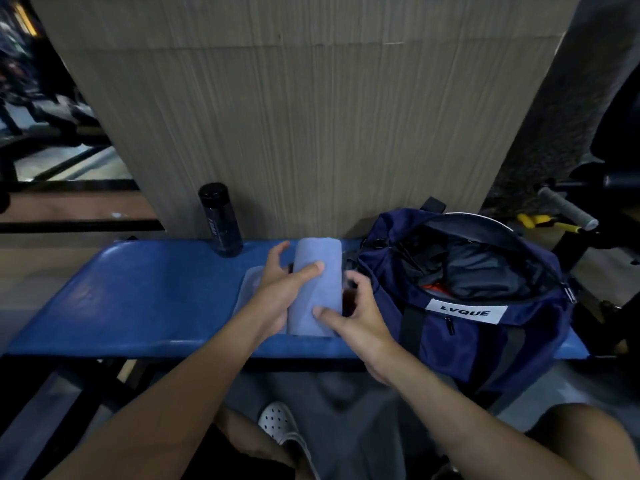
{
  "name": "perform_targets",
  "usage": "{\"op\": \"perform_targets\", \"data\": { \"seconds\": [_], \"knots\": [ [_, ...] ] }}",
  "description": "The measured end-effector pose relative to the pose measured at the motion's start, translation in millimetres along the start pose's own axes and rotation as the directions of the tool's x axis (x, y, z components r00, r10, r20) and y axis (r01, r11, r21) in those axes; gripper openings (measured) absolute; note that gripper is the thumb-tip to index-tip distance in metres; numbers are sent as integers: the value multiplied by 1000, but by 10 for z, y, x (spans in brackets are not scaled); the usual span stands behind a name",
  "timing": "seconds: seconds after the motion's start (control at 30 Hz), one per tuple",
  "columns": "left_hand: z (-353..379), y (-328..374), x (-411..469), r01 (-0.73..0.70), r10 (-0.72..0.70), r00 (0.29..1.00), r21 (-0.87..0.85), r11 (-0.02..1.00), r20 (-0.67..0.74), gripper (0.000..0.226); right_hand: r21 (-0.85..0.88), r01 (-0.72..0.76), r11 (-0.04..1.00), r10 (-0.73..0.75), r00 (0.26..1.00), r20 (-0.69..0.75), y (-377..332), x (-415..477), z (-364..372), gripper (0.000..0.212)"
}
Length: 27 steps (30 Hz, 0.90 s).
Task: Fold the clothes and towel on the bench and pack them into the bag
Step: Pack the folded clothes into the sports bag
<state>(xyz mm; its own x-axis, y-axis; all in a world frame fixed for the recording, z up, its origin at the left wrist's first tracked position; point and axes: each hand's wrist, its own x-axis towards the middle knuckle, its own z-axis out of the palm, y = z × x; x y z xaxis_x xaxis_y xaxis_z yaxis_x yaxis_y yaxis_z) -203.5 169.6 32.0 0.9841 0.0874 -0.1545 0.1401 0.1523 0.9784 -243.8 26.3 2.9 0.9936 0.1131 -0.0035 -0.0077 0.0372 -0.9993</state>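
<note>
Folding at the bench [138, 296]: I steady the pale blue towel [317, 289], a soft, light bundle lying just beside the open bag [467, 327], where dark clothes [485, 271] are packed. It would likely sag and unfold if lifted by one end, so the hold belongs across its middle, from both long sides. My left hand [277, 292] cups its left side, thumb across the top. My right hand [363, 310] clasps the near right edge, thumb on top, fingers curled. Both forearms reach in from below.
</note>
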Motion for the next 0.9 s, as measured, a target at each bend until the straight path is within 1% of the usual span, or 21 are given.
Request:
{"op": "perform_targets", "data": {
  "seconds": [0.07, 0.1, 0.17, 0.2, 0.23, 0.3, 0.33, 0.37, 0.43, 0.6, 0.67, 0.7, 0.73, 0.8, 0.83, 0.9],
  "knots": [
    [100, 147, -52, -29, 31, 998, -50, 998, 49, 71, 89, -9, 996, 9, 1000, 5, -94, 28, -68, 90],
    [158, 217, -67, -46, 50, 997, -69, 997, 64, 72, 139, -20, 990, 19, 1000, 9, -149, 46, -104, 99],
    [279, 325, -67, -91, 98, 991, -77, 993, 89, 72, 213, -34, 976, 31, 999, 18, -245, 74, -191, 107],
    [340, 365, -58, -118, 124, 987, -63, 991, 100, 72, 242, -29, 970, 23, 999, 24, -281, 83, -239, 106],
    [412, 403, -57, -139, 143, 983, -40, 989, 113, 72, 272, -15, 962, 9, 1000, 21, -315, 90, -292, 100],
    [561, 435, -26, -171, 165, 976, 27, 985, 140, 75, 313, 39, 949, -38, 999, -9, -391, 99, -416, 73],
    [642, 442, -5, -188, 175, 972, 76, 979, 157, 78, 308, 60, 950, -55, 998, -24, -422, 102, -487, 64],
    [730, 442, 15, -202, 178, 968, 127, 971, 175, 82, 285, 82, 955, -74, 996, -40, -451, 105, -564, 60],
    [906, 424, 75, -227, 186, 958, 186, 956, 217, 83, 207, 124, 971, -108, 990, -85, -480, 133, -738, 59],
    [1377, 380, 274, -297, 141, 899, 343, 891, 414, 62, 72, 166, 983, -151, 972, -180, -495, 207, -1276, 55],
    [1574, 367, 383, -349, 148, 880, 405, 845, 451, 54, -12, 187, 982, -185, 952, -244, -450, 259, -1522, 54],
    [1658, 359, 460, -415, 190, 867, 457, 787, 460, 49, -79, 189, 979, -204, 936, -286, -419, 293, -1648, 55],
    [1720, 346, 551, -503, 253, 841, 519, 691, 479, 42, -146, 182, 972, -220, 923, -316, -387, 326, -1773, 57],
    [1813, 328, 743, -646, 342, 762, 614, 454, 549, 30, -248, 155, 956, -236, 911, -338, -286, 388, -2023, 60],
    [1848, 324, 839, -673, 342, 740, 652, 350, 580, 27, -294, 138, 946, -237, 911, -336, -238, 415, -2126, 61],
    [1934, 319, 1006, -665, 260, 743, 724, 183, 617, 26, -357, 108, 928, -234, 914, -332, -169, 461, -2282, 61]
  ]
}}
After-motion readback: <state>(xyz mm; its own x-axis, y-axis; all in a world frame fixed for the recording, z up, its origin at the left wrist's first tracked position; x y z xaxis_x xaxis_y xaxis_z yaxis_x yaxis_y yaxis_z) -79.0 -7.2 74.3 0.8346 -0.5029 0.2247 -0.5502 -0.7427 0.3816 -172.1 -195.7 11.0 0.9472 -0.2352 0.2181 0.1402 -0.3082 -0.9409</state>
